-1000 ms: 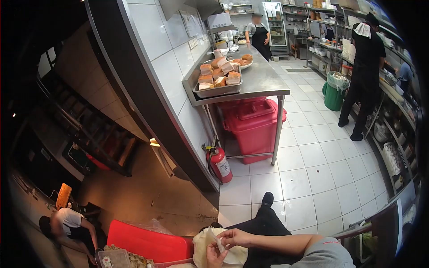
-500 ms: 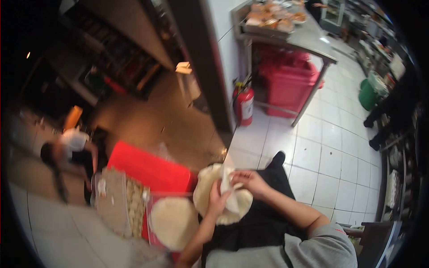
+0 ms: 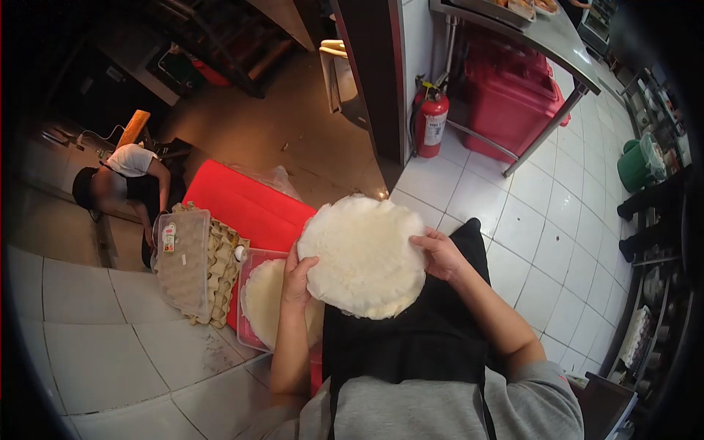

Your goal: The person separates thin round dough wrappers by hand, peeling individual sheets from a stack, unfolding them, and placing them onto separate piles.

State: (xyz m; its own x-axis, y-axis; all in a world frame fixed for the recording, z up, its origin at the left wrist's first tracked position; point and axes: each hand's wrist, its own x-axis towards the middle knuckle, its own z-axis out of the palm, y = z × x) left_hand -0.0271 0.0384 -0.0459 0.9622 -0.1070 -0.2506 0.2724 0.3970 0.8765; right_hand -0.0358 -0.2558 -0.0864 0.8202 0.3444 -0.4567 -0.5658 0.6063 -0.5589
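A pale, round sheet of dough [image 3: 363,257] is held up in front of my black apron, gripped at both sides. My left hand [image 3: 297,275] pinches its left edge, thumb on top. At the right edge my right hand [image 3: 438,254] has its thumb over the rim and the fingers mostly behind. The dough looks thin, with ragged edges; whether it is one layer or several I cannot tell. More round dough [image 3: 265,301] lies in a clear plastic container [image 3: 253,339] below my left forearm, partly covered by it.
A red box-like surface [image 3: 246,202] lies beyond the dough. Egg trays [image 3: 224,275] with a clear lid [image 3: 183,257] stand left. A person [image 3: 132,172] bends over at far left. A fire extinguisher [image 3: 432,121] and pink bin [image 3: 506,110] stand by a metal table [image 3: 565,48].
The white sheet that both hands were handling over the dough no longer stands up folded. My hands have moved apart to opposite edges, and the dough faces the camera, higher up.
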